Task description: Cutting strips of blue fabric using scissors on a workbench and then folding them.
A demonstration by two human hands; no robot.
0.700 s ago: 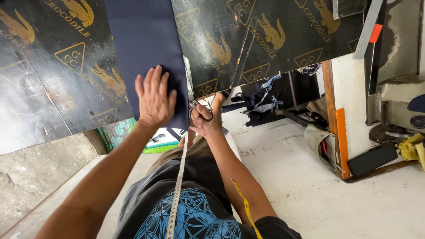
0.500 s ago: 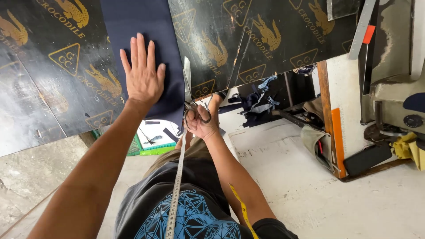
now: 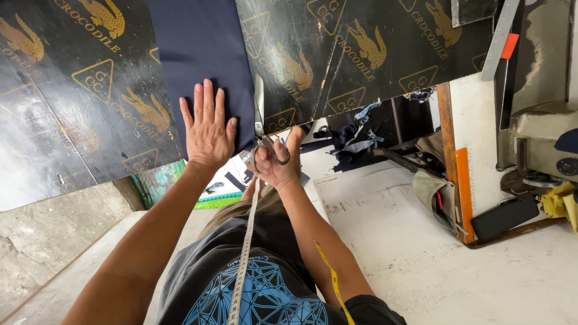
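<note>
left hand is flat and spread, fingers released, pressing the navy cloth down onto the surface near the upper middle of the frame. right hand is clenched through the handles of the scissors, blades lying right along the cloth's right edge, just beside the left thumb. looks like a cut up that edge, so my take: keep the palm weight close to the blade line so the cloth can't creep, keep the lower blade riding on the surface, and take long steady bites rather than little snips. a tape measure hangs down the chest, lower middle.

the surface is a dark sheet printed all over with gold reptile figures and gold triangle marks, upper left and upper right. an orange ruler sits at right, a yellow cloth far right, and a green-and-white printed packet just below the left wrist.
</note>
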